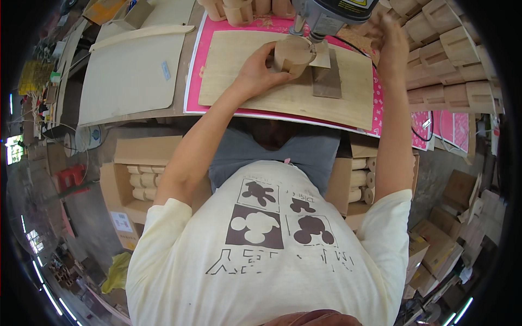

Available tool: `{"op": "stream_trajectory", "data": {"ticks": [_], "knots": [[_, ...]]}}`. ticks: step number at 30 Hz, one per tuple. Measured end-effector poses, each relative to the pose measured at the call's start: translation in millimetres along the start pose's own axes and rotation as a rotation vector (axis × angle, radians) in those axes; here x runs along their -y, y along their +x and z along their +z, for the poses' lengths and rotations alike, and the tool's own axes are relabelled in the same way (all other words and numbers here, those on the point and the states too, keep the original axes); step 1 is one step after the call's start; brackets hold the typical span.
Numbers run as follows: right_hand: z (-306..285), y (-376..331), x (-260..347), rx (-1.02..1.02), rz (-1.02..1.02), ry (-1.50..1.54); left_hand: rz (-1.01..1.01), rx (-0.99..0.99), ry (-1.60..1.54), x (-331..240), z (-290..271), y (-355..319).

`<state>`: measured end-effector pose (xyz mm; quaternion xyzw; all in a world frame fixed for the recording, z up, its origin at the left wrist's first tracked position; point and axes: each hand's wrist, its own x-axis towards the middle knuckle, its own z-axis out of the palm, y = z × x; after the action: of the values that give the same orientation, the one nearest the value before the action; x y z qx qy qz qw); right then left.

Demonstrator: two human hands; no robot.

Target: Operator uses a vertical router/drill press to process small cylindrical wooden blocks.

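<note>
My left hand [259,70] is closed around a short round wooden piece [291,57], thumb on its near side and fingers behind. The piece sits on a flat wooden board [244,89], beneath the head of a grey drill press [331,24]. Its right side meets a small wooden block fixture [321,66] on a darker strip [327,87]. My right hand [387,38] is raised to the right of the drill press head. Its fingers are smeared by motion, and I cannot make out whether they grip anything.
Similar wooden pieces [239,12] stand behind the board. Many more are stacked [446,60] at the right. A black cable [353,46] crosses behind the board's right side. A pink sheet [190,81] lies underneath. Cardboard boxes of wooden cylinders [144,183] flank my legs.
</note>
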<state>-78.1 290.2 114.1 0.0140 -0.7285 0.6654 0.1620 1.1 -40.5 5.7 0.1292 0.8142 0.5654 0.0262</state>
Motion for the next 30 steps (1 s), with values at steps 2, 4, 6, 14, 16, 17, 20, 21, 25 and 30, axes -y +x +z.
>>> {"op": "stream_trajectory", "data": {"ticks": [2, 4, 6, 14, 16, 17, 20, 21, 25, 30], "knots": [[-8, -35, -27, -0.043, 0.107, -0.105, 0.053, -0.100, 0.129, 1, -6, -7], [-16, -67, -59, -0.044, 0.161, -0.174, 0.028, -0.166, 0.169, 11, -6, -15], [-24, -97, -91, -0.054, 0.181, -0.206, 0.000, -0.227, 0.208, 10, -5, -28], [-3, -137, -112, -0.061, -0.070, -0.486, -0.018, -0.218, 0.218, 10, -20, -58], [-1, -137, -110, -0.049, -0.076, -0.519, 0.064, -0.191, 0.205, 9, -22, -40], [-2, -137, -110, -0.047, -0.093, -0.546, 0.146, -0.162, 0.192, 7, -23, -30], [-4, -139, -113, -0.049, -0.118, -0.575, 0.044, 0.036, 0.105, 1, -22, -5], [-3, -138, -112, -0.050, -0.125, -0.576, 0.047, 0.040, 0.103, 4, -20, -1], [0, -140, -109, -0.059, -0.145, -0.629, 0.057, 0.048, 0.052, 8, -10, 9], [0, -140, -109, -0.059, -0.157, -0.682, 0.050, 0.040, 0.031, 2, -1, 14]]}}
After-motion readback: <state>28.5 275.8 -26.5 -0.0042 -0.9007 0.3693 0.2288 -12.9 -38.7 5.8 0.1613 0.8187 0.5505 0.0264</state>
